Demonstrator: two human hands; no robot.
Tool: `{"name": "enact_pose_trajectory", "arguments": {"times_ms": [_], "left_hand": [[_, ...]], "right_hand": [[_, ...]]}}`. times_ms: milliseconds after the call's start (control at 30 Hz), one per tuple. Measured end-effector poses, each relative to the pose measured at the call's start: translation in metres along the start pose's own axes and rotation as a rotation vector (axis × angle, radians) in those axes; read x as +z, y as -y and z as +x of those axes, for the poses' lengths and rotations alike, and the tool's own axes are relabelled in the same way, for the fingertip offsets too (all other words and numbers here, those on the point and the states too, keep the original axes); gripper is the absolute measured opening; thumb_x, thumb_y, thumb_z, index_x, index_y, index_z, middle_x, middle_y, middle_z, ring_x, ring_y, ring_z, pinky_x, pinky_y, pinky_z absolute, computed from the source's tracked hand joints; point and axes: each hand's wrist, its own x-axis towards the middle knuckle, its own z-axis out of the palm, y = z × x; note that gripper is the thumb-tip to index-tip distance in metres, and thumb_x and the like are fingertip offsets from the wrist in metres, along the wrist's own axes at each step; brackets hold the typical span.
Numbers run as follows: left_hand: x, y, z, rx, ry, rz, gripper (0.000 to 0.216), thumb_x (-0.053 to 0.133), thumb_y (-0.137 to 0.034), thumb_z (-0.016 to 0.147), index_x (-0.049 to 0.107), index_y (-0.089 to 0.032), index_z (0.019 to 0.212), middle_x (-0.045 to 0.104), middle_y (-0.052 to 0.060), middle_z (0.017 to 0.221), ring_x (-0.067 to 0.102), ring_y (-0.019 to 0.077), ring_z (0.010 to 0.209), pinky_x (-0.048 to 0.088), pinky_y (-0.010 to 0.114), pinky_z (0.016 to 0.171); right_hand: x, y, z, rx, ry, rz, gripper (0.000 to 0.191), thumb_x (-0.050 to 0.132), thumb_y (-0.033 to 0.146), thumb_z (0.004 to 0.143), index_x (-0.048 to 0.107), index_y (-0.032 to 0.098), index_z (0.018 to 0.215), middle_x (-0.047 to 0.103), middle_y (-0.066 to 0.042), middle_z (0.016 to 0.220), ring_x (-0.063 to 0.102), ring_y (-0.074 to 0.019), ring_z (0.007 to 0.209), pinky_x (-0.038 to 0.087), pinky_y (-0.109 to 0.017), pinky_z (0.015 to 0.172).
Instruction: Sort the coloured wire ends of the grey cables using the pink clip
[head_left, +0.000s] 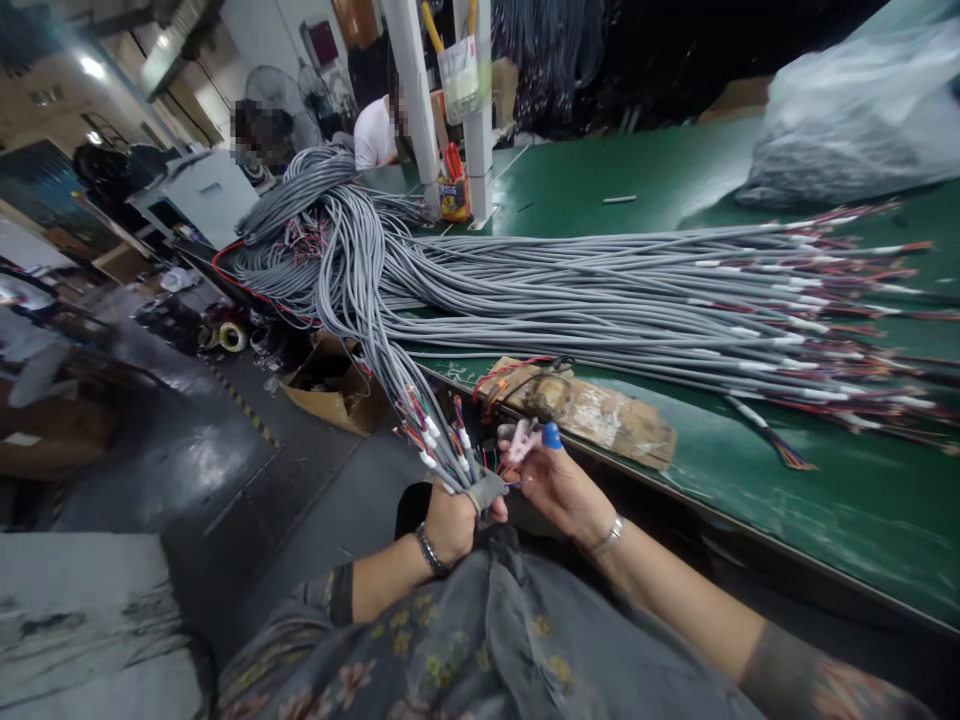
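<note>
My left hand (454,520) is closed around the ends of several grey cables (420,400) that hang off the table edge; their stripped tips show red, green and white wires. My right hand (556,484), with a blue cap on one fingertip, pinches thin coloured wire ends (517,445) just right of the left hand. Both hands are over my lap, in front of the table edge. A large bundle of grey cables (600,290) lies across the green table (787,490).
A piece of worn cardboard (600,410) lies at the table edge. An open cardboard box (334,385) sits on the dark floor to the left. A big plastic bag (855,110) rests at the far right. Two people sit at the back near white posts (416,100).
</note>
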Motion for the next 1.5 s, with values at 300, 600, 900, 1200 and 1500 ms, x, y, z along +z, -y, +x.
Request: {"name": "enact_pose_trajectory", "arguments": {"times_ms": [300,600,900,1200,1500], "left_hand": [[-0.009,-0.001,-0.005,0.011,0.079,0.108,0.041,0.066,-0.049,0.073,0.061,-0.016,0.049,0.06,0.004,0.048,0.057,0.0141,0.048,0.048,0.027,0.056],[-0.002,-0.02,-0.005,-0.03,0.208,0.268,0.045,0.074,-0.057,0.06,0.059,-0.017,0.047,0.057,0.002,0.044,0.053,0.0135,0.045,0.047,0.027,0.051],[-0.009,-0.011,-0.003,0.002,0.148,0.217,0.044,0.067,-0.054,0.071,0.063,-0.016,0.049,0.059,0.004,0.047,0.055,0.0136,0.047,0.046,0.026,0.054],[-0.01,0.0,-0.001,0.05,0.068,0.158,0.045,0.063,-0.054,0.074,0.063,-0.016,0.049,0.06,0.004,0.048,0.056,0.0142,0.049,0.047,0.027,0.056],[-0.012,-0.002,-0.003,-0.002,0.135,0.03,0.034,0.07,-0.044,0.07,0.063,-0.015,0.052,0.06,0.003,0.048,0.055,0.013,0.045,0.044,0.027,0.051]], "right_hand": [[-0.001,-0.001,-0.025,0.108,0.199,-0.239,0.036,0.081,0.049,0.06,0.066,0.019,0.072,0.062,0.0,0.058,0.055,-0.0121,0.055,0.041,-0.024,0.054],[0.007,-0.001,-0.031,0.067,0.171,-0.327,0.033,0.078,0.046,0.064,0.058,0.02,0.067,0.062,0.001,0.049,0.057,-0.0151,0.048,0.041,-0.027,0.052],[0.004,-0.004,-0.029,0.007,0.031,-0.316,0.033,0.081,0.042,0.061,0.058,0.019,0.059,0.053,0.004,0.05,0.045,-0.01,0.047,0.033,-0.025,0.048],[0.002,-0.007,-0.026,0.083,0.03,-0.211,0.026,0.083,0.035,0.06,0.062,0.018,0.059,0.058,0.001,0.055,0.046,-0.01,0.05,0.036,-0.024,0.049],[-0.005,-0.01,-0.02,0.248,0.031,0.012,0.026,0.086,0.033,0.056,0.067,0.018,0.067,0.056,0.004,0.058,0.047,-0.0057,0.05,0.046,-0.017,0.05]]}}
